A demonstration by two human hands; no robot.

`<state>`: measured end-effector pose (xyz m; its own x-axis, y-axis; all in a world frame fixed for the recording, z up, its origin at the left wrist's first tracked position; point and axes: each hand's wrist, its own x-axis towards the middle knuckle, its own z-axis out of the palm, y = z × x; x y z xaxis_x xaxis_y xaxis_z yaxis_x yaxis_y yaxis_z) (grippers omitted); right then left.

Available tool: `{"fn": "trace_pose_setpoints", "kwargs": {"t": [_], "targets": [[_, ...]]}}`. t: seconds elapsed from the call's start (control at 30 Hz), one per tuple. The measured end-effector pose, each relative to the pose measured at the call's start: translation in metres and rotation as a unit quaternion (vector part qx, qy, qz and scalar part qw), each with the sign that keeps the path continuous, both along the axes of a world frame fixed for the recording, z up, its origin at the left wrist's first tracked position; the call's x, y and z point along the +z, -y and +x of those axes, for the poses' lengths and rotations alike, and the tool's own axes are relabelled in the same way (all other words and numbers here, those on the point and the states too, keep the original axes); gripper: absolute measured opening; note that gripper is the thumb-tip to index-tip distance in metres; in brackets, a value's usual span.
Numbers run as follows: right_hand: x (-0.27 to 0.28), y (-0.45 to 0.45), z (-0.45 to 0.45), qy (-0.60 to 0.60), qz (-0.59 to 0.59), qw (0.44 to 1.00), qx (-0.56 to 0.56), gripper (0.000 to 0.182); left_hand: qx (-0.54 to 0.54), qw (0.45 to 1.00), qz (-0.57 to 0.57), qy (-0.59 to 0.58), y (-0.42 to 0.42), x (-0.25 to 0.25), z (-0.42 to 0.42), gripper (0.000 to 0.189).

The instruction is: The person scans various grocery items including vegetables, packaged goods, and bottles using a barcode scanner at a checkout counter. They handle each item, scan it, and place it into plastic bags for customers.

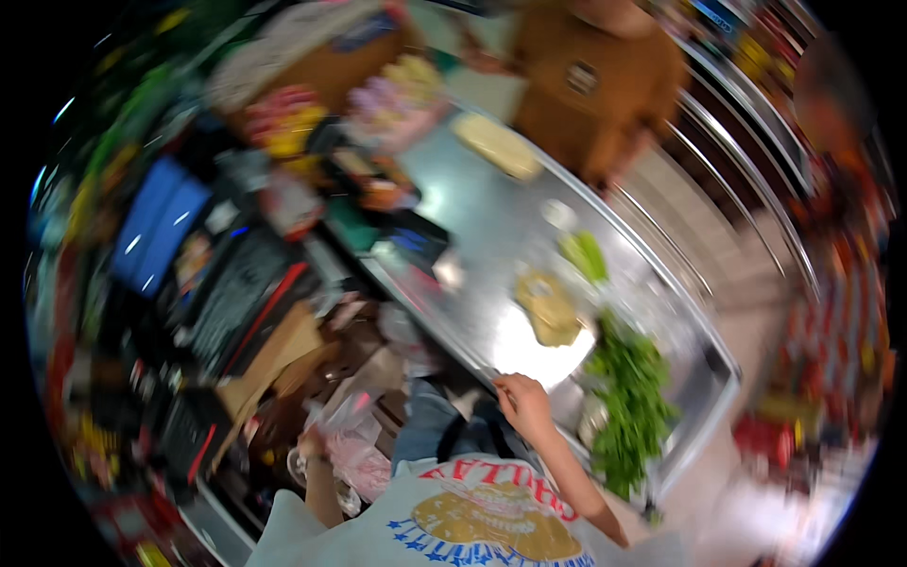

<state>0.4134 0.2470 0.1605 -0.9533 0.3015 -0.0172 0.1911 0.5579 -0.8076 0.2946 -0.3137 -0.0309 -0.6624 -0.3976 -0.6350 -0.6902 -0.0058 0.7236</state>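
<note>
My left hand (312, 443) is low beside the counter, at a bunch of thin pinkish plastic bags (358, 453). Blur hides whether its fingers grip the plastic. Loosely curled, my right hand (524, 404) is at the near edge of a stainless-steel counter (482, 234); its fingertips are too blurred to show a grip. Beyond it lies a yellowish item in clear plastic (547, 308). To its right is a bunch of leafy greens (631, 404), with a pale rounded item (592, 418) beside it. A pale green vegetable piece (584, 255) lies farther up the counter.
A person in a brown shirt (595, 85) stands across the counter, near a long pale item (496, 145). A dark keyboard-like device (244, 301) and a cardboard box (276, 347) are at my left. The counter has a raised metal rim (638, 248). Metal rails (730, 184) stand beyond.
</note>
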Motion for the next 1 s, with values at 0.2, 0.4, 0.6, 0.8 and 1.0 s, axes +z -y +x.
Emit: {"fn": "trace_pose_setpoints", "kwargs": {"t": [0.2,0.4,0.6,0.8,1.0], "targets": [[0.030,0.081,-0.094,-0.046,-0.018,0.989,0.137,0.067,-0.390,0.879,0.089,-0.261,-0.239,0.114,-0.044,0.022],[-0.006,0.035,-0.063,-0.039,-0.098,0.994,-0.029,0.038,-0.259,0.891,0.284,-0.241,-0.366,0.223,-0.026,0.018],[0.048,0.003,-0.028,0.074,-0.068,0.988,0.119,0.021,-0.369,0.866,0.092,-0.325,-0.384,0.237,-0.019,0.048],[0.047,-0.002,-0.012,0.000,-0.392,0.918,-0.060,0.011,-0.408,0.837,-0.004,-0.364,-0.428,0.269,0.003,0.041],[0.079,-0.012,0.016,-0.017,-0.467,0.873,-0.138,0.017,-0.455,0.823,0.007,-0.340,-0.456,0.286,0.016,0.037]]}}
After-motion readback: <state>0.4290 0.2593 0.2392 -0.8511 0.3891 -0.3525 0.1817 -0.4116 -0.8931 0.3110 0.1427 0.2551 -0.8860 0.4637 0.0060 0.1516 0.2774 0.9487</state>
